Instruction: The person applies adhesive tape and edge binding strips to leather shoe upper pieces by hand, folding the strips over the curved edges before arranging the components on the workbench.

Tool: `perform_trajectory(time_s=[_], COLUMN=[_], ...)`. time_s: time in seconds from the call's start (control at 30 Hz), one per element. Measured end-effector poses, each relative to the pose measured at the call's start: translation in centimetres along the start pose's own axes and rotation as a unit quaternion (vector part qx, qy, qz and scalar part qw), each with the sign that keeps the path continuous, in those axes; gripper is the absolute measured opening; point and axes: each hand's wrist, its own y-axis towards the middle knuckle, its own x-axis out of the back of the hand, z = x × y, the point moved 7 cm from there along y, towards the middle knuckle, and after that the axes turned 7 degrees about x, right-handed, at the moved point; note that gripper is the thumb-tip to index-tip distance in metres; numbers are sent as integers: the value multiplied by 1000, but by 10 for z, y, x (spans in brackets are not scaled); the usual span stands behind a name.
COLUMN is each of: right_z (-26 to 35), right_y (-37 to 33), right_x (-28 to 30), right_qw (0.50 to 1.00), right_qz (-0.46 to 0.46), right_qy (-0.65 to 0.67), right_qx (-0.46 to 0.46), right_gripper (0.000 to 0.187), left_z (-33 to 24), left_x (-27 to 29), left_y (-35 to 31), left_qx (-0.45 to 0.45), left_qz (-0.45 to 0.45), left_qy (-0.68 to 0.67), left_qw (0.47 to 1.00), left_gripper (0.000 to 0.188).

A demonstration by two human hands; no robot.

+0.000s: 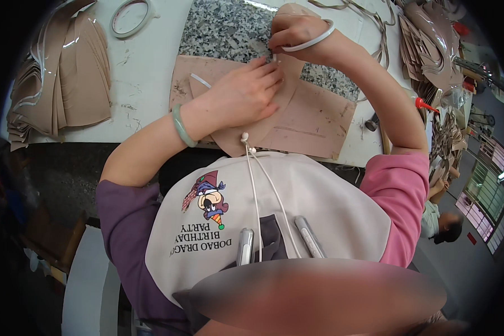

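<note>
My left hand (243,92) lies flat with fingers stretched out on a curved brown sheet piece (224,137), which looks like leather or synthetic leather. Farther right, my right hand (297,33) is closed in a pinch just beyond the left fingertips, at the sheet's upper part. A small narrow white bit shows under its fingertips; what exactly it grips is hidden. Near my left wrist, a short white strip (200,80) lies on the brown piece. Beneath are a wider brown sheet (313,126) and a speckled grey stone slab (221,28).
Brown cut pieces are stacked at the left (81,73) and far right (431,45). A tape roll (131,18) lies at the back left of the white table (145,73). Brown strips (378,28) trail at the back right, near a red-tipped bottle (425,105). Another person (439,224) is at the right.
</note>
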Motion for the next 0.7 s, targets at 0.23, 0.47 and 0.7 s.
perform_trajectory(time_s=[0.23,0.47,0.7], right_z=[-23,-19,69], right_y=[3,2,-36], right_x=[6,7,104], right_qw=[993,995,977], right_qz=[0,4,-177], right_qy=[91,17,-15], right_qx=[-70,-100,-121], right_gripper=[9,8,13], left_z=[0,28,30], left_x=[-3,19,45], left_y=[3,13,54], left_qx=[-17,122,231], left_qz=[27,-56,5], left_qy=[35,-130,-317], left_qw=[999,982,920], left_gripper=[44,33,25])
